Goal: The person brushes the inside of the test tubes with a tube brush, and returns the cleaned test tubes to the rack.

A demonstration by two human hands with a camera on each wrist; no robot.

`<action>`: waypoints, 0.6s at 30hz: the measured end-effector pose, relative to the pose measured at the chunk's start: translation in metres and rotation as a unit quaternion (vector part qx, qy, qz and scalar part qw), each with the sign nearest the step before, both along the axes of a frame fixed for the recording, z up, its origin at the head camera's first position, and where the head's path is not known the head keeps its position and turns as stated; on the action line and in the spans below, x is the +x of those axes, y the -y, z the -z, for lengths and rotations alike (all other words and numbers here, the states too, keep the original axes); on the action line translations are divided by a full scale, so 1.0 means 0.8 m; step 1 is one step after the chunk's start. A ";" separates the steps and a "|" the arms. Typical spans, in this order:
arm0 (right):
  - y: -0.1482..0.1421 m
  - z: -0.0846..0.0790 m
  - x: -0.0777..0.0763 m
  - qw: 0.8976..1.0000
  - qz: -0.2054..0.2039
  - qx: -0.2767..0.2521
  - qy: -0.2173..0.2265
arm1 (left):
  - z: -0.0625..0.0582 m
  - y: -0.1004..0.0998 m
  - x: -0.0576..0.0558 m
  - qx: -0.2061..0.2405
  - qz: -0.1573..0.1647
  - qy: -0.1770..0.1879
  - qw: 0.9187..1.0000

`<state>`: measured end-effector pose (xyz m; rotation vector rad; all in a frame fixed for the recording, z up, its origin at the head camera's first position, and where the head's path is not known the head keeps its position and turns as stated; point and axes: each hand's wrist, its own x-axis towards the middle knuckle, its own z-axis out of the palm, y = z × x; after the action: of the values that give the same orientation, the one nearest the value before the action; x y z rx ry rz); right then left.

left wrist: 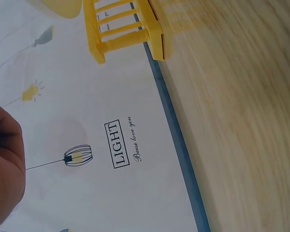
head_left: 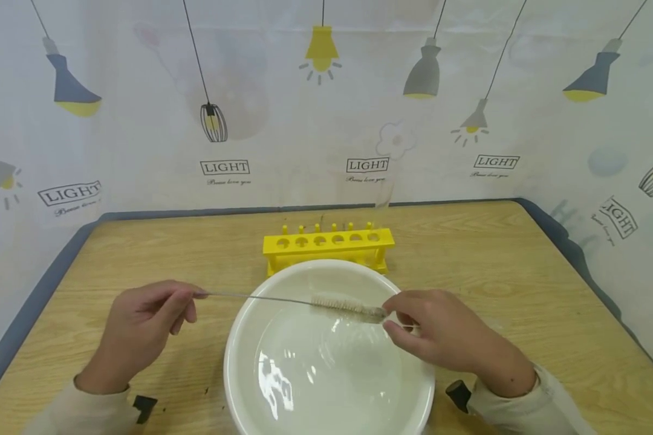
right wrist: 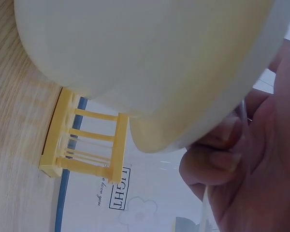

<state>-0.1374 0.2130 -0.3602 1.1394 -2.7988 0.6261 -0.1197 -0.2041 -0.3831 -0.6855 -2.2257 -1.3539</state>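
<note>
My left hand (head_left: 147,326) pinches the thin wire handle of a test tube brush (head_left: 337,305) between thumb and fingers. The brush lies nearly level over a white basin (head_left: 235,338) with water in it, its pale bristles pointing right. At the bristle tip, my right hand (head_left: 441,329) grips a clear test tube (right wrist: 205,212), seen running through the curled fingers in the right wrist view. Bristle tip and tube mouth meet at the right fingertips. Only the edge of the left hand (left wrist: 5,164) shows in the left wrist view, with the brush out of sight.
A yellow test tube rack (head_left: 326,248) stands just behind the basin, with a clear tube (head_left: 383,196) upright at its right end. The wooden table (head_left: 168,241) meets a white curtain (head_left: 283,121) printed with lamps along its back edge.
</note>
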 end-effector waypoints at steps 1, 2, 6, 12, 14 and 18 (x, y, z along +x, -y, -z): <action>0.001 0.000 0.000 1.000 0.000 0.002 -0.001 | 0.000 -0.001 0.001 0.002 -0.005 0.007 1.000; 0.001 0.001 0.000 1.000 0.000 0.005 -0.002 | 0.000 -0.003 0.002 0.000 -0.012 0.018 1.000; 0.003 0.002 0.001 1.000 0.005 0.010 -0.013 | -0.002 -0.008 0.006 -0.015 -0.026 0.053 0.998; 0.006 0.001 0.002 0.999 0.013 0.000 -0.037 | -0.008 -0.015 0.011 -0.031 -0.031 0.079 0.996; 0.006 0.001 0.002 0.999 0.014 -0.008 -0.045 | -0.011 -0.016 0.012 -0.038 -0.033 0.089 0.995; 0.006 0.005 0.002 0.997 0.013 -0.028 -0.069 | -0.016 -0.019 0.014 -0.050 -0.046 0.112 0.991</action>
<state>-0.1360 0.2080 -0.3642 1.0895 -2.6595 0.5965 -0.1086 -0.1890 -0.3706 -0.4777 -2.4830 -1.3390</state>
